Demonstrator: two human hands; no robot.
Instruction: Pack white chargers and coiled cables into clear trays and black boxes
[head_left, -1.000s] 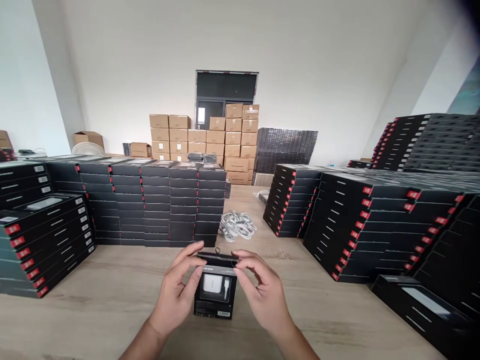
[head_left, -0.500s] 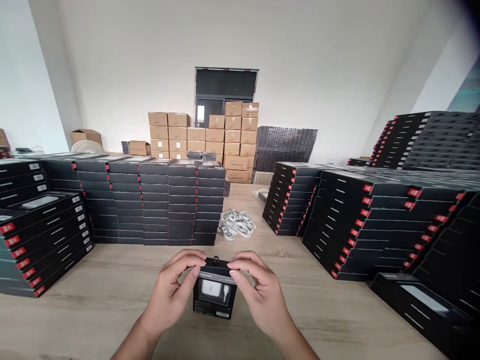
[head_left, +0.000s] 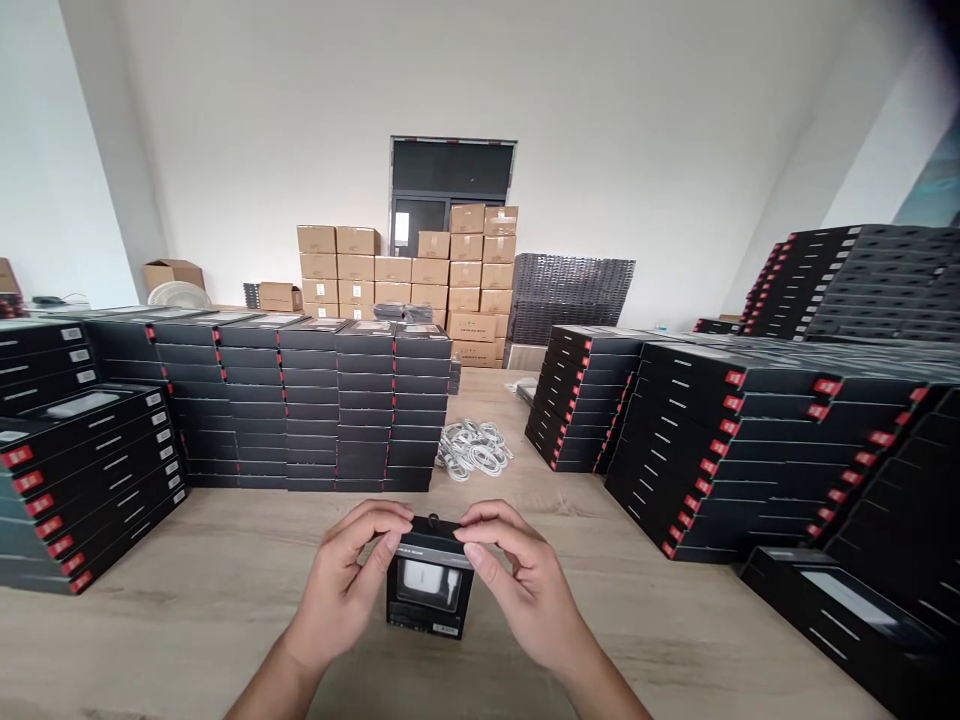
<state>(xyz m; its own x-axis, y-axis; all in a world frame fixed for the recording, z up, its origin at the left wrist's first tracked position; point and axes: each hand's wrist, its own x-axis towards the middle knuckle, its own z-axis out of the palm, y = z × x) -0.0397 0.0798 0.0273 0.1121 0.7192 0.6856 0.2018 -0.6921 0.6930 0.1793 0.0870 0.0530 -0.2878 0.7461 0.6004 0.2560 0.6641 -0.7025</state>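
Note:
A small black product box (head_left: 430,590) with a clear window showing a white charger and cable stands upright on the wooden table (head_left: 210,610) in front of me. My left hand (head_left: 346,585) grips its upper left corner, fingers curled over the top flap. My right hand (head_left: 517,590) grips the upper right corner the same way, fingertips pressing the top edge. A small hang tab sticks up between my fingers.
Tall stacks of black boxes with red tabs (head_left: 300,405) stand left and behind, more stacks (head_left: 750,450) fill the right. A pile of white cables (head_left: 474,448) lies beyond the box. Cardboard cartons (head_left: 420,280) are stacked by the far wall.
The top flap, held raised a second ago, now lies pressed flat on the box. Both hands have shifted slightly over the top edge.

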